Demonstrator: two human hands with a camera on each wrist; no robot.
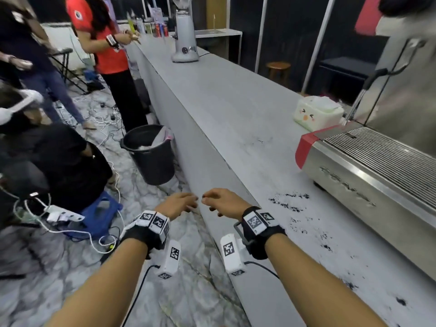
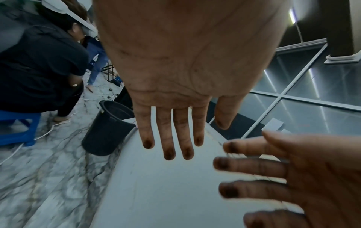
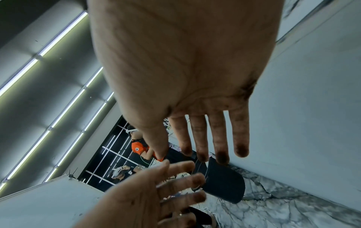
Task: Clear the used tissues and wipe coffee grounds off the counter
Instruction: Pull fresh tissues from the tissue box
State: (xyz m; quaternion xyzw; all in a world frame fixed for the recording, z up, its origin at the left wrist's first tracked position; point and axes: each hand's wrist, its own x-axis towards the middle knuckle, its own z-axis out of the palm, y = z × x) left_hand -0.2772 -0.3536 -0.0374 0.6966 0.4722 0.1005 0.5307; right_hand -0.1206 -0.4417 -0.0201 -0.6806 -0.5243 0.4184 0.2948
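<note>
Both hands hover side by side off the near edge of the grey counter (image 1: 236, 109), empty, fingers spread straight. My left hand (image 1: 180, 204) is over the floor, my right hand (image 1: 218, 200) at the counter's edge, their fingertips almost touching. The wrist views show dark coffee stains on the fingertips (image 2: 168, 153) of the left hand (image 2: 175, 92) and on the fingers of the right hand (image 3: 195, 100). Black coffee grounds (image 1: 289, 201) are scattered on the counter to the right of my right hand, trailing toward me. A tissue pack (image 1: 317, 113) sits farther along the counter.
A black bin (image 1: 149, 153) holding white waste stands on the floor against the counter front. An espresso machine (image 1: 368, 175) fills the counter's right side, a grinder (image 1: 185, 31) stands far off. People, a blue stool (image 1: 103, 215) and cables crowd the floor at left.
</note>
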